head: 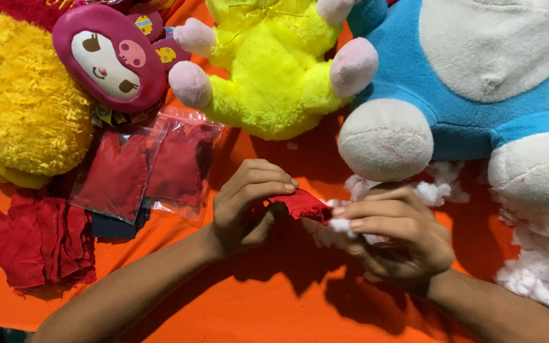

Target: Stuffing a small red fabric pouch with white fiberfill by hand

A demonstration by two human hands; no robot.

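Note:
My left hand (247, 203) pinches a small red fabric piece (301, 205) at the middle of the orange cloth (236, 305). My right hand (394, 236) meets it from the right, fingers closed on a tuft of white stuffing (340, 226) pressed against the red fabric's edge. More white stuffing (436, 187) lies just behind my right hand, under the foot of a big blue and white plush toy (471, 82).
A yellow plush (274, 70) with pink paws lies at the top centre. At the left are a fuzzy yellow plush (20, 101), a maroon face-shaped plush (112, 57), clear bags of red fabric (150, 168) and a pile of red cloth (42, 241). Loose stuffing (541, 267) heaps at right.

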